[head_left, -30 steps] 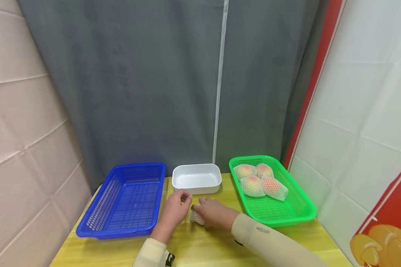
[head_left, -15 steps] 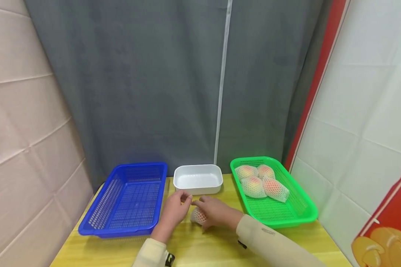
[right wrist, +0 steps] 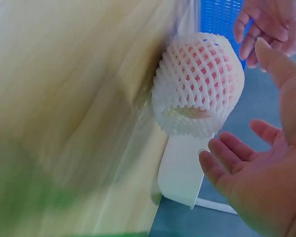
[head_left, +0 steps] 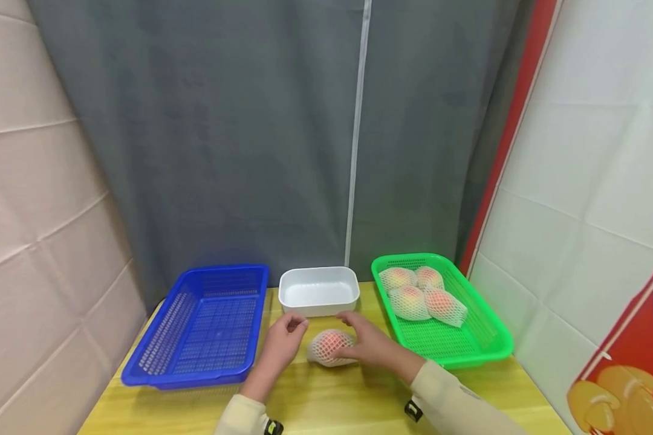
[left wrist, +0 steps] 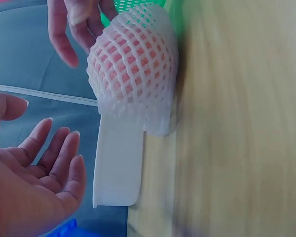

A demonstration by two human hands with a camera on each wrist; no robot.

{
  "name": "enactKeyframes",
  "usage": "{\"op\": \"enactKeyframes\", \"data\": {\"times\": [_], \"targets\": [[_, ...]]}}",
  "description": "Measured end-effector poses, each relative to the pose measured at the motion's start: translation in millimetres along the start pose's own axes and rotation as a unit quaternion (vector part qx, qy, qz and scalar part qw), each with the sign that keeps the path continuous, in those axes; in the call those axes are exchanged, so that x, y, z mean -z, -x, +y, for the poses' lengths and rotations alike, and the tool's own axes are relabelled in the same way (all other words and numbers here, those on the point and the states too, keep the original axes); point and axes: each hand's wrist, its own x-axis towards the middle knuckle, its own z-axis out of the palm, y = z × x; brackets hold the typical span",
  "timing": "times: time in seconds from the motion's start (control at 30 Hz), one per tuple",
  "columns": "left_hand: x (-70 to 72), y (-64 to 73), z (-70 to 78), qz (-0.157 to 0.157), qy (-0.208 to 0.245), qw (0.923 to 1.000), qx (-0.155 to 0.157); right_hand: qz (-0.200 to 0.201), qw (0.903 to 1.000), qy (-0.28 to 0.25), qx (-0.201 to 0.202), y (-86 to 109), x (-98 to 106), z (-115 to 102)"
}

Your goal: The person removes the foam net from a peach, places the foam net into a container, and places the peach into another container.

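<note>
A round reddish fruit [head_left: 329,347] in a white foam net rests on the wooden table between my two hands. My right hand [head_left: 372,343] is on its right side, thumb at the fruit and fingers spread apart over the far side. In the right wrist view the fingers of the right hand [right wrist: 251,163] are loosely bent, and the net's open end faces this hand. My left hand [head_left: 282,343] stays to the left of the fruit, holding nothing. The left wrist view shows the left hand [left wrist: 39,173] palm up with loosely curled fingers, apart from the net.
Behind the hands stands a white rectangular dish [head_left: 319,308]. At the left lies a blue mesh basket [head_left: 196,379]. A green basket [head_left: 495,344] on the right bears several netted fruits [head_left: 410,302]. A grey curtain [head_left: 223,151] hangs behind the table [head_left: 332,405].
My right hand has drawn back to the right and spread its fingers, uncovering the netted fruit it had been covering. My left hand has hardly moved.
</note>
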Motion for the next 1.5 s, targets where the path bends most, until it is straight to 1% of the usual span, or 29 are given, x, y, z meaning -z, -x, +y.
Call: {"op": "enactKeyframes", "data": {"times": [0.2,0.33,0.5,0.63,0.87,1.23,1.4,1.5], "targets": [[2.8,5.3,-2.6,-0.002,0.001,1.0,-0.003,0.017,0.9995,-0.021,-0.019,8.4,1,5],[1.4,6.1,-6.0,-0.01,0.004,0.9999,0.006,0.033,0.9983,-0.035,-0.034,10.4,-3,8],[-1.5,5.5,-10.8,-0.014,0.009,0.9997,0.02,0.058,0.992,-0.089,-0.068,10.8,-13,8],[-3.3,5.7,-14.4,-0.016,0.005,0.9995,0.027,0.047,0.9877,-0.124,-0.083,9.8,-22,11],[-4.5,4.7,-14.5,-0.019,0.007,0.9995,0.024,0.039,0.9884,-0.127,-0.073,4.6,-33,19],[-5.7,4.3,-13.5,-0.019,-0.002,0.9995,0.026,0.013,0.9888,-0.137,-0.059,2.7,-39,22],[-7.0,4.1,-16.5,-0.018,-0.001,0.9995,0.027,0.016,0.9896,-0.134,-0.052,1.7,-41,23],[-6.7,3.5,-15.8,-0.018,-0.004,0.9995,0.026,0.02,0.9902,-0.13,-0.046,-0.9,-41,24]]}}
